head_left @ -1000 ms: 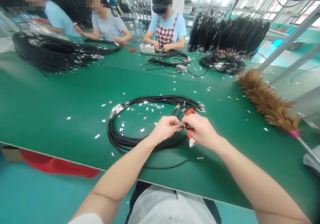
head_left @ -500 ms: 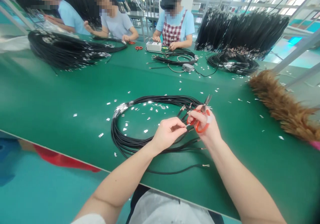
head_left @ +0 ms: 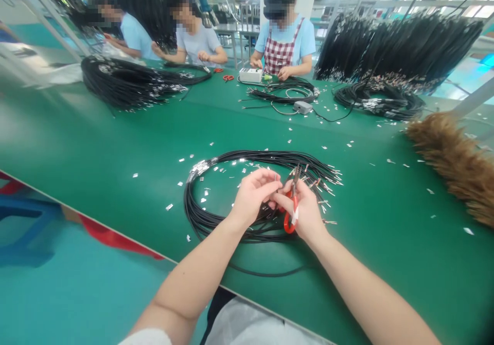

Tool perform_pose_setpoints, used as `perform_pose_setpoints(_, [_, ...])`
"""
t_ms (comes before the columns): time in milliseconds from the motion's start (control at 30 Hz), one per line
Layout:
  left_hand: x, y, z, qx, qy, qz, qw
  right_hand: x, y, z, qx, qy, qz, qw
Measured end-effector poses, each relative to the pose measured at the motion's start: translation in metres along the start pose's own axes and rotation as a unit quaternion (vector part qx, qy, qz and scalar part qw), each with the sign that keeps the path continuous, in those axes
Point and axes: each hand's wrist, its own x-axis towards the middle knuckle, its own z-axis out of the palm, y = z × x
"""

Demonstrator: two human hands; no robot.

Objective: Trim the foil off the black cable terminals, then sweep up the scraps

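Observation:
My right hand [head_left: 309,214] holds red-handled scissors [head_left: 295,202], with the blades pointing up and away from me. Close against it, my left hand [head_left: 252,196] has thumb and fingers pinched together on what looks like the end of a black cable; the fingers partly hide it. Both hands are over the right part of a coil of black cables [head_left: 190,201], bound with whitish wrapping [head_left: 199,167] at its far left. Stripped cable ends [head_left: 334,175] fan out beyond my right hand. One loose cable [head_left: 266,274] curves nearer to me.
White scraps [head_left: 169,207] litter the green table [head_left: 116,144]. Across it lie more cable bundles [head_left: 116,85], a white box [head_left: 250,74] and another pair of scissors [head_left: 228,78]. Three people sit there. A brown feathery duster [head_left: 451,165] lies at right; a blue stool [head_left: 31,227] stands below left.
My right hand has turned and moved left and slightly down with the scissors, against my left fingers. The fanned cable ends show more now. The whole view has shifted a little.

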Motion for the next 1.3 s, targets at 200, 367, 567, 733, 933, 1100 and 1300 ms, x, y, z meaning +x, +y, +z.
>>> perform_pose_setpoints(200, [0.007, -0.007, -0.005, 0.024, 0.004, 0.033, 0.999, 0.001, -0.003, -0.007, -0.061, 0.025, -0.028, 0.997])
perform_pose_setpoints(367, [0.008, -0.007, -0.010, -0.002, -0.024, -0.003, 1.000, 0.000, -0.004, -0.010, -0.045, -0.029, -0.007, 0.999])
perform_pose_setpoints(567, [0.008, -0.006, -0.010, -0.049, -0.124, -0.061, 0.989, 0.000, -0.003, -0.014, -0.033, -0.021, 0.002, 0.999])
perform_pose_setpoints(733, [0.008, -0.010, -0.009, -0.053, -0.125, -0.058, 0.989, 0.000, -0.010, -0.019, -0.076, 0.008, 0.007, 0.997])
perform_pose_setpoints(933, [0.003, -0.008, -0.004, -0.066, -0.060, -0.027, 0.996, -0.016, -0.031, -0.026, -0.279, -0.085, 0.003, 0.957])
perform_pose_setpoints(1100, [0.000, -0.007, 0.000, -0.046, -0.027, 0.032, 0.998, -0.023, -0.030, -0.022, -0.309, -0.115, 0.036, 0.943])
perform_pose_setpoints(1300, [-0.001, -0.011, 0.000, -0.033, -0.026, 0.068, 0.997, -0.025, -0.032, -0.023, -0.261, -0.116, 0.088, 0.954])
